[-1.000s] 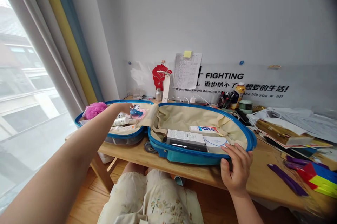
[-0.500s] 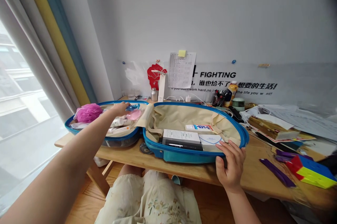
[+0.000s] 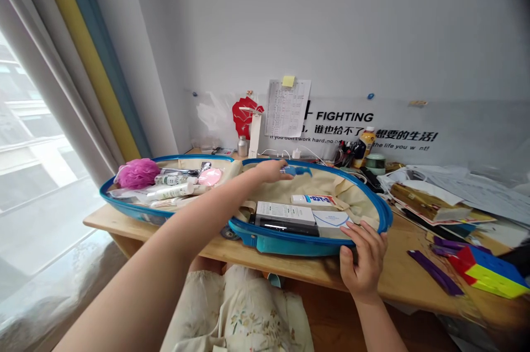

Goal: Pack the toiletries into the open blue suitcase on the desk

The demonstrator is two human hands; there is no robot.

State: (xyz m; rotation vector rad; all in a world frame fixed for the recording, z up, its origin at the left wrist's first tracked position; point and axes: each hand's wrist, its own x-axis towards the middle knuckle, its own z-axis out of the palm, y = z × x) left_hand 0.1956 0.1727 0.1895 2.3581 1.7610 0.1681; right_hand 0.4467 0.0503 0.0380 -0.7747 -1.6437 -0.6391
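A blue suitcase [image 3: 306,247] with beige lining lies open on the wooden desk. My left hand [image 3: 271,170] is above the back of its right half, closed on a small blue item [image 3: 301,171] whose kind I cannot make out. At the front right rim, my right hand [image 3: 364,255] grips the edge, fingers over it and thumb outside. That half holds a toothpaste box [image 3: 313,200], a white printed box [image 3: 285,212], a white-and-blue box [image 3: 331,219] and a long black case [image 3: 285,226]. In the left half are a pink bath puff [image 3: 138,174], white tubes [image 3: 171,192] and a pink round item [image 3: 210,176].
Papers [image 3: 455,184] and a brown folder [image 3: 433,200] are piled to the right. A coloured puzzle cube [image 3: 492,272] and a purple strip [image 3: 434,272] lie nearer me. Behind the suitcase stand a white lamp [image 3: 255,137], a metal bottle [image 3: 242,146] and an orange-labelled bottle [image 3: 365,145].
My left hand has moved right with the blue item, from the suitcase's left half to over its right half. My right hand has stayed on the rim.
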